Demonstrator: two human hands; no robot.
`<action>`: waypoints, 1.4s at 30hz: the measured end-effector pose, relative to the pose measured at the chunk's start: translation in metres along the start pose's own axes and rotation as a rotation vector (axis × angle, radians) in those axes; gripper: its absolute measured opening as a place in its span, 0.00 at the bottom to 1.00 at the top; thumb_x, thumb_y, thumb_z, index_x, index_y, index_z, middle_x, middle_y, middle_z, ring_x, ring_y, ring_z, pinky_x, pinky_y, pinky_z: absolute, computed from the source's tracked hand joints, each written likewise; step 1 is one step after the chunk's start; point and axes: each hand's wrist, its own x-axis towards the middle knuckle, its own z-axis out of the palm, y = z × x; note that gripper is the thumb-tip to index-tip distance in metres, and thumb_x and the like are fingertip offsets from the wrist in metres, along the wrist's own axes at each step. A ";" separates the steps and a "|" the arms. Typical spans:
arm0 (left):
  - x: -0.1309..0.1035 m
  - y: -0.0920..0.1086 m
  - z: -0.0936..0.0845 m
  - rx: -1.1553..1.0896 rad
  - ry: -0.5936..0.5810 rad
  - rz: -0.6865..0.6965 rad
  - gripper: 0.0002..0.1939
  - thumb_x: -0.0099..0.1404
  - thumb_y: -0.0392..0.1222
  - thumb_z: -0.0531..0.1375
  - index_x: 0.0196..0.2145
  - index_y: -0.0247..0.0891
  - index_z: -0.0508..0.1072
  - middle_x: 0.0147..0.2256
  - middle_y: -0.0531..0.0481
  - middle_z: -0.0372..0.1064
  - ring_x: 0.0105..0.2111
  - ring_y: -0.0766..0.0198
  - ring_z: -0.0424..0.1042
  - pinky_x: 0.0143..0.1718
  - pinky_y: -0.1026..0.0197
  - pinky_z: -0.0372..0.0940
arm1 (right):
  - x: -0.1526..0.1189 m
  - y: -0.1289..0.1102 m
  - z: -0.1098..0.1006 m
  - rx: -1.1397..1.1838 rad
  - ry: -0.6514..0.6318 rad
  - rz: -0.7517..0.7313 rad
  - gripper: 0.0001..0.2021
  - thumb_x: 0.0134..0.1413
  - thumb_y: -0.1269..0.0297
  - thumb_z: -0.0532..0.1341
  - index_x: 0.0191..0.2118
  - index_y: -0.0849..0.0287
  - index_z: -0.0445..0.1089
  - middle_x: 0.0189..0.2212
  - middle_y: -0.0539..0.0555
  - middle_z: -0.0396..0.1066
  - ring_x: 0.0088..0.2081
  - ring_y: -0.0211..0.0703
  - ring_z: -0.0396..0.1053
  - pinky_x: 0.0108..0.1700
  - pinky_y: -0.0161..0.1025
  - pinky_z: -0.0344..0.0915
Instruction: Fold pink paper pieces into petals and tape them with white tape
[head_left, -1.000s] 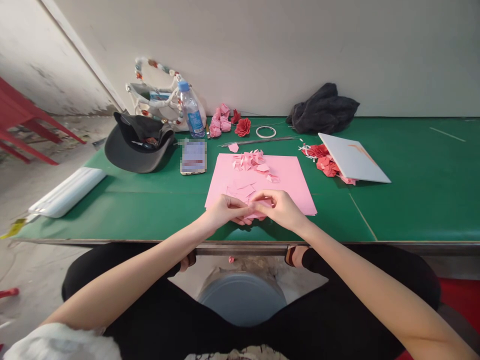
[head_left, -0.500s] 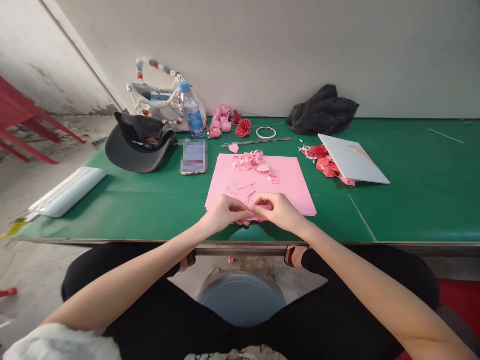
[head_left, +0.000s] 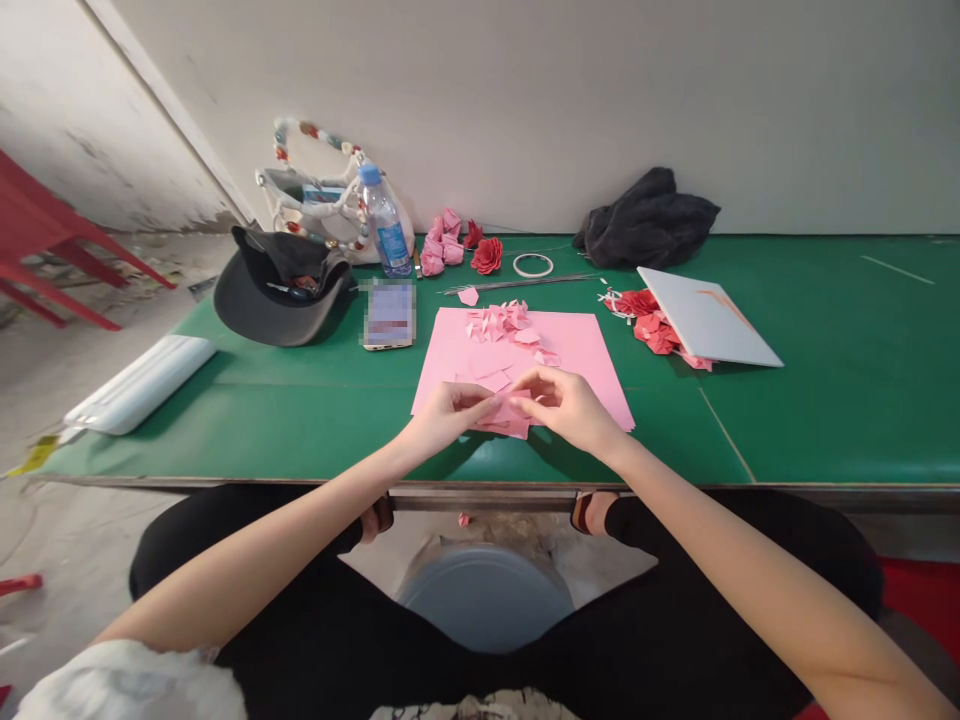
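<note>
Both hands meet over the near edge of a stack of pink paper sheets. My left hand pinches a small pink paper piece from the left. From the right, the fingers of my right hand are closed on the same piece, which they partly hide. Loose flat pink cut pieces lie just beyond the fingers, and another pink piece sits under the hands at the stack's near edge. Farther up the sheets is a cluster of folded pink petals.
Behind the sheets are thin wires, a tape roll, pink and red paper flowers and a bottle. A phone and cap stand left. At right, a white board leans over red paper flowers.
My fingers have shifted slightly up and my right hand has turned, so more of the paper between them shows. A flat pink piece below the hands is now more visible.
</note>
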 end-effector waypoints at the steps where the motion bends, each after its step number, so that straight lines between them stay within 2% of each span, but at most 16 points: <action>1: 0.000 -0.001 0.001 -0.020 0.003 -0.007 0.15 0.59 0.49 0.63 0.34 0.32 0.78 0.28 0.48 0.75 0.30 0.62 0.74 0.34 0.63 0.69 | -0.001 0.000 0.003 0.002 0.040 -0.010 0.08 0.52 0.61 0.65 0.35 0.58 0.70 0.31 0.52 0.72 0.32 0.40 0.72 0.34 0.37 0.71; 5: 0.000 -0.002 0.001 -0.061 0.037 -0.006 0.14 0.60 0.48 0.63 0.34 0.32 0.78 0.27 0.50 0.73 0.28 0.66 0.72 0.31 0.66 0.66 | -0.005 0.001 0.010 -0.079 0.179 -0.142 0.04 0.54 0.64 0.63 0.33 0.57 0.69 0.31 0.52 0.71 0.34 0.40 0.72 0.32 0.36 0.71; 8: -0.002 0.003 0.000 -0.016 0.011 0.032 0.15 0.60 0.48 0.63 0.34 0.32 0.78 0.28 0.48 0.75 0.27 0.67 0.71 0.30 0.66 0.65 | -0.007 -0.001 0.009 -0.226 0.203 -0.367 0.03 0.57 0.70 0.60 0.33 0.56 0.70 0.33 0.53 0.70 0.36 0.41 0.71 0.33 0.37 0.71; 12: -0.003 0.006 0.000 -0.004 -0.029 0.038 0.16 0.61 0.49 0.62 0.36 0.32 0.78 0.32 0.44 0.76 0.31 0.64 0.72 0.33 0.64 0.65 | -0.008 0.001 0.003 -0.360 0.135 -0.613 0.06 0.59 0.73 0.58 0.38 0.55 0.70 0.36 0.54 0.71 0.40 0.41 0.71 0.41 0.40 0.72; 15: -0.004 0.004 0.000 -0.016 -0.004 0.026 0.15 0.61 0.49 0.62 0.36 0.32 0.78 0.33 0.45 0.76 0.32 0.63 0.72 0.33 0.64 0.65 | -0.008 0.005 0.001 -0.367 0.067 -0.672 0.07 0.59 0.74 0.58 0.40 0.56 0.70 0.39 0.56 0.70 0.41 0.41 0.71 0.41 0.40 0.72; 18: -0.003 0.001 0.001 -0.017 0.045 0.039 0.14 0.59 0.49 0.64 0.34 0.33 0.78 0.30 0.48 0.75 0.27 0.67 0.69 0.29 0.65 0.62 | -0.009 0.008 0.000 -0.369 0.051 -0.696 0.09 0.60 0.74 0.56 0.41 0.55 0.71 0.40 0.56 0.69 0.42 0.41 0.71 0.40 0.40 0.73; 22: -0.002 0.000 0.001 -0.016 0.054 0.041 0.14 0.59 0.49 0.64 0.34 0.34 0.78 0.27 0.50 0.74 0.25 0.68 0.67 0.27 0.66 0.61 | -0.011 0.008 -0.001 -0.419 0.018 -0.653 0.10 0.61 0.73 0.56 0.42 0.53 0.71 0.41 0.56 0.70 0.42 0.42 0.71 0.40 0.41 0.73; 27: -0.002 0.000 0.001 -0.034 0.004 0.035 0.16 0.60 0.50 0.63 0.35 0.33 0.78 0.31 0.45 0.76 0.31 0.63 0.73 0.31 0.64 0.65 | -0.012 0.009 0.000 -0.417 0.001 -0.629 0.09 0.61 0.71 0.56 0.42 0.53 0.72 0.41 0.56 0.70 0.41 0.43 0.70 0.41 0.43 0.72; 33: -0.002 -0.004 0.002 -0.013 0.061 0.063 0.16 0.58 0.51 0.64 0.33 0.33 0.78 0.30 0.47 0.76 0.29 0.64 0.73 0.31 0.65 0.66 | -0.012 0.004 0.002 -0.357 -0.023 -0.593 0.07 0.60 0.68 0.58 0.41 0.53 0.73 0.40 0.56 0.70 0.41 0.43 0.70 0.42 0.42 0.72; 35: -0.002 -0.003 0.003 -0.008 0.069 0.075 0.16 0.58 0.51 0.64 0.32 0.33 0.78 0.30 0.47 0.76 0.30 0.63 0.74 0.32 0.64 0.67 | -0.011 -0.001 0.002 -0.262 0.030 -0.486 0.07 0.59 0.65 0.60 0.42 0.53 0.73 0.40 0.55 0.71 0.42 0.43 0.71 0.43 0.42 0.72; 37: -0.003 -0.002 0.003 -0.009 0.072 0.076 0.17 0.59 0.51 0.63 0.33 0.32 0.77 0.28 0.46 0.76 0.30 0.62 0.74 0.33 0.63 0.68 | -0.009 -0.004 0.002 -0.131 0.061 -0.300 0.07 0.57 0.62 0.62 0.41 0.54 0.73 0.38 0.54 0.72 0.40 0.43 0.72 0.42 0.41 0.72; 40: -0.003 -0.001 0.004 -0.023 0.063 0.077 0.17 0.60 0.51 0.63 0.33 0.31 0.76 0.29 0.45 0.76 0.31 0.60 0.76 0.36 0.60 0.70 | -0.005 -0.004 0.002 0.065 -0.021 -0.021 0.10 0.52 0.57 0.65 0.37 0.57 0.73 0.32 0.53 0.75 0.34 0.42 0.74 0.37 0.40 0.73; 42: -0.003 -0.003 0.005 -0.049 0.055 0.079 0.17 0.60 0.51 0.63 0.34 0.31 0.76 0.30 0.46 0.76 0.33 0.58 0.77 0.37 0.58 0.71 | -0.003 -0.002 0.003 0.154 -0.051 0.081 0.12 0.49 0.55 0.67 0.35 0.59 0.73 0.30 0.53 0.75 0.32 0.42 0.75 0.36 0.41 0.73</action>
